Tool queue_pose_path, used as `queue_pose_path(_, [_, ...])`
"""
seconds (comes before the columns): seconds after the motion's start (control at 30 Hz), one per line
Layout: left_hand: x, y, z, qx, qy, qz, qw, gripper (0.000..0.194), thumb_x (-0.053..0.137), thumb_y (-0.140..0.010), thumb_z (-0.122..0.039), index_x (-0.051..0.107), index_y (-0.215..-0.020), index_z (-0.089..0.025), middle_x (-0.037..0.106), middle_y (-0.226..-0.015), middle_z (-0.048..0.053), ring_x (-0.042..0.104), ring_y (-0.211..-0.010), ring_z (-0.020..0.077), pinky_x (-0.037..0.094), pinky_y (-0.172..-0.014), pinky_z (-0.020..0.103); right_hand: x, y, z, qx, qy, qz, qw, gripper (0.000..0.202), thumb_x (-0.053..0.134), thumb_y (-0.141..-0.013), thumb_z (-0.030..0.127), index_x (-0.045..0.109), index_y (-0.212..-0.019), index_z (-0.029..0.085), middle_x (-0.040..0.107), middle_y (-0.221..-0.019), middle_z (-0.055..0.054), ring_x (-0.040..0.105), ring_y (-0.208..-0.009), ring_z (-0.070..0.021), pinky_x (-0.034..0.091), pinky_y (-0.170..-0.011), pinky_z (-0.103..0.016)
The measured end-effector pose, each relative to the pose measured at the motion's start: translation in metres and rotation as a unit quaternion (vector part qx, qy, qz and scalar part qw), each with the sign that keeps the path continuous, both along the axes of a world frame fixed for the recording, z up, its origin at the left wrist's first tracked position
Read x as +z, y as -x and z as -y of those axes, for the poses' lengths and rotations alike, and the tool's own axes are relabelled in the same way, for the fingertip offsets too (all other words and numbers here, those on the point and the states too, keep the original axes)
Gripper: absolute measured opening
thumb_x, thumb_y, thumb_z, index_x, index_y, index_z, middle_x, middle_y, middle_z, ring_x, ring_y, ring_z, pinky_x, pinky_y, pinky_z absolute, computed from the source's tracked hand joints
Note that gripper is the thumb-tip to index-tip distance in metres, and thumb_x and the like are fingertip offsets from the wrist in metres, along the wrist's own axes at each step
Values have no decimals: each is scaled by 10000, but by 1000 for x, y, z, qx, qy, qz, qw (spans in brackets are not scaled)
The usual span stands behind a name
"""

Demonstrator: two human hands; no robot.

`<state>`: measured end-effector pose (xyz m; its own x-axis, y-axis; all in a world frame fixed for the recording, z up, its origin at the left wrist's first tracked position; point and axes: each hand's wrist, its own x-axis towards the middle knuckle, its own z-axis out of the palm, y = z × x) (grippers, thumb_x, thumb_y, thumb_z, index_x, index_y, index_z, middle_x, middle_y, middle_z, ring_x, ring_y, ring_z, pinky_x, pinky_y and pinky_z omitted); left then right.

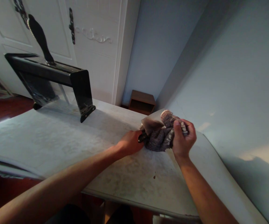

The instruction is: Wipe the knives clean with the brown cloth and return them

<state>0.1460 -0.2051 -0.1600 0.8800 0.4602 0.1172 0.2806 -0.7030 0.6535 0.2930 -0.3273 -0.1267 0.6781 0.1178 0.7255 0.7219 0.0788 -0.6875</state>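
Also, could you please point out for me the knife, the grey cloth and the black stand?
Knife (pixel 152 123): head view, on the broad blade.
Grey cloth (pixel 158 141): head view, on the bunched lower part.
Black stand (pixel 81 90): head view, on the upright side panel.

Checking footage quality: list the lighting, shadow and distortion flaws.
Head view: warm light and a dark shadow fall low on the right wall; left forearm looks stretched towards the corner, probably by the wide lens; knife blade carries a brownish dark patch, fine detail soft.
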Motion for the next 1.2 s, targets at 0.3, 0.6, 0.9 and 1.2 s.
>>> queue_pose_path(0.3, [2, 3, 3, -47, -52, -16, 997, 267, 527, -783, -273, 664, -983, -161, 711, -864, 145, 676, -803, 293, 448, -620, 293, -19, 8, -5, 189, 203, 302, 912, 294, 581, -880, 126, 619, -1157, 215, 643, -1238, -80, 567, -1217, -223, 456, -1061, -422])
queue_pose_path(0.6, [3, 3, 3, -41, -62, -26, 997, 260, 517, -794, -270, 667, -975, -158, 708, -884, 154, 680, -824, 294, 480, -669, 305, -14, -2, -5, 218, 312, 410, 829, 439, 524, -887, 126, 547, -1321, 189, 572, -1342, -93, 472, -1316, -226, 415, -1106, -467])
queue_pose_path(0.9, [4, 6, 4, -40, -52, -24, 998, 241, 544, -759, -262, 673, -943, -175, 692, -821, 110, 646, -764, 237, 441, -635, 274, -16, -25, -2, 139, 304, 289, 897, 488, 508, -925, 244, 467, -1409, 206, 452, -1455, -107, 379, -1382, -247, 320, -1148, -516])
queue_pose_path(1.2, [6, 7, 3, -52, -44, -22, 997, 216, 530, -747, -258, 666, -888, -168, 682, -801, 112, 613, -689, 205, 384, -568, 264, -23, -45, 0, 34, 317, 214, 923, 506, 472, -945, 437, 518, -1358, 147, 423, -1467, -154, 351, -1396, -263, 257, -1156, -530])
